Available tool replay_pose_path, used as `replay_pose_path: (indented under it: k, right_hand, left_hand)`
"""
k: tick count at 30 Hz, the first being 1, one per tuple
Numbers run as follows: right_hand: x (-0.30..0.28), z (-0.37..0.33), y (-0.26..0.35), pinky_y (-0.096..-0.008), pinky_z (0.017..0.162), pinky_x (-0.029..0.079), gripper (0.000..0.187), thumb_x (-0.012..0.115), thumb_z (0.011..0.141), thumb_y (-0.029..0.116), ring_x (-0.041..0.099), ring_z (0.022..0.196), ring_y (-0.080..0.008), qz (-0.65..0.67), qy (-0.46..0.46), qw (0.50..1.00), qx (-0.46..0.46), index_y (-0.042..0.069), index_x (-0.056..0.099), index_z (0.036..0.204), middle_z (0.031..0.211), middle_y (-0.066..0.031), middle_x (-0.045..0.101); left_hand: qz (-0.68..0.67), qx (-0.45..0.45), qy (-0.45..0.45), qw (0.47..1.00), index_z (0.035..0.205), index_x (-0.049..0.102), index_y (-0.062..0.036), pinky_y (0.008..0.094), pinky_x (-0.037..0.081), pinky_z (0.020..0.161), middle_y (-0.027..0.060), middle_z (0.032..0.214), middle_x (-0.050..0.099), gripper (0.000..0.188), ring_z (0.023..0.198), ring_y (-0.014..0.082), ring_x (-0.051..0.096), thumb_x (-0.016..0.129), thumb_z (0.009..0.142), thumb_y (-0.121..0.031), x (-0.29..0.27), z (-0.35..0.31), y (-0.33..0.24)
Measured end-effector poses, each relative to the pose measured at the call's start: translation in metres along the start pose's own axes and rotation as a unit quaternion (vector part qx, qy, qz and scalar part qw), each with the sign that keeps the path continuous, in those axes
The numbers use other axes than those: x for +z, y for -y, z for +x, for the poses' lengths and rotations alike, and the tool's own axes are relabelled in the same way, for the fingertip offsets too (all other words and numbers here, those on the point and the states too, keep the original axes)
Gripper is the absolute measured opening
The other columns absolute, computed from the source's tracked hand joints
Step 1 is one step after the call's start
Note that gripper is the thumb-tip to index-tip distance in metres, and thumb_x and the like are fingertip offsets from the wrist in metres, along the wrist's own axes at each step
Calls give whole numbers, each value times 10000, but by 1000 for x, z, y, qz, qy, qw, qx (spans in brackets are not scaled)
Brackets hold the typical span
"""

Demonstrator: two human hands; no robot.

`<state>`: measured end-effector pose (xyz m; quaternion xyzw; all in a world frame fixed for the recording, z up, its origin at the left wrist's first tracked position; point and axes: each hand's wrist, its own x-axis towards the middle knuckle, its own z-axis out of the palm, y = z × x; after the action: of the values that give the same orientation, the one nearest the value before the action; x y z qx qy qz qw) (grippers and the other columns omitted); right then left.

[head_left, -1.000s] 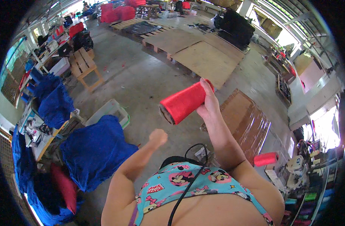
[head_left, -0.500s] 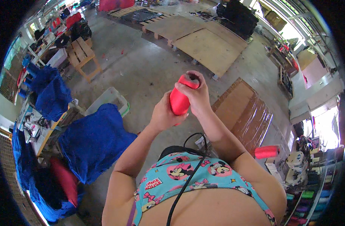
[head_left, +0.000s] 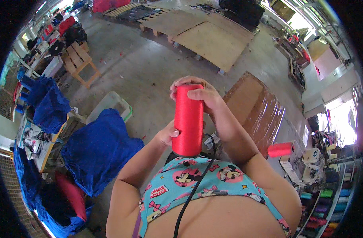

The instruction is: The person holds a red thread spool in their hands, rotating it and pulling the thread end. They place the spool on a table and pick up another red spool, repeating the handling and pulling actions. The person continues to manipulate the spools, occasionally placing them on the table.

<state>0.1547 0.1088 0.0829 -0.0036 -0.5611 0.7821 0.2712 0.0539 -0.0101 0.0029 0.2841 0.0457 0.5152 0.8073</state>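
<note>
A tall red spool of thread (head_left: pixel 188 123) stands nearly upright before my chest, its long side facing me. My right hand (head_left: pixel 201 92) wraps round its far upper end, with the thumb lying across the front. Lower down, my left hand (head_left: pixel 169 133) grips its left side; most of those fingers are hidden behind the spool. Both hands are closed on this one spool.
A second red spool (head_left: pixel 280 149) lies at the right beside a sewing machine (head_left: pixel 311 158). Blue fabric (head_left: pixel 100 150) is heaped at the left, near a clear plastic bin (head_left: pixel 106 107). Ahead are a wooden stool (head_left: pixel 79 63), plywood on pallets (head_left: pixel 213 43) and flat cardboard (head_left: pixel 253 111).
The spool has turned from tilted away, with its hollow end showing, to nearly upright with its side toward me. It has come closer to my chest, and my left hand has shifted lower along it.
</note>
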Motion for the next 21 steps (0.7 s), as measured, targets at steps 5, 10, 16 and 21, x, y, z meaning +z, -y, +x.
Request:
replay_pose_path:
  k: [5, 10, 16, 21]
  right_hand:
    - [-26, 12, -6, -389, 884, 433, 269, 571, 803, 114, 548, 1011, -319, 84, -104, 991, -31, 42, 531, 1059, 1067, -139, 563]
    - [-44, 16, 21, -362, 913, 401, 289, 493, 825, 11, 537, 1052, -286, 236, -301, 907, -178, 51, 504, 1112, 1165, -99, 515]
    - [-33, -13, -4, -356, 830, 452, 355, 564, 816, 54, 557, 954, -203, -189, -245, 949, -54, 84, 490, 1162, 1179, -72, 500]
    - [10, -4, -13, -300, 757, 484, 385, 635, 761, 96, 543, 938, -186, -571, -124, 798, -150, 96, 546, 1135, 1178, -71, 495]
  left_hand:
    - [-163, 18, 37, 986, 1253, 361, -13, 438, 469, 832, 164, 1146, 501, 838, 979, 337, 556, 682, 610, -443, -3, 8, 5]
    - [-236, 154, -38, 959, 1223, 399, -39, 457, 445, 860, 155, 1131, 512, 709, 1002, 337, 526, 602, 704, -477, -6, 15, -19]
    - [-280, 261, -214, 898, 1096, 525, -89, 434, 430, 890, 115, 1081, 558, 503, 1012, 283, 522, 594, 748, -445, -32, 15, -48]
    - [-183, 245, -218, 927, 1109, 537, -134, 414, 434, 883, 87, 1109, 562, 529, 1031, 255, 524, 527, 761, -531, -46, 15, -44]
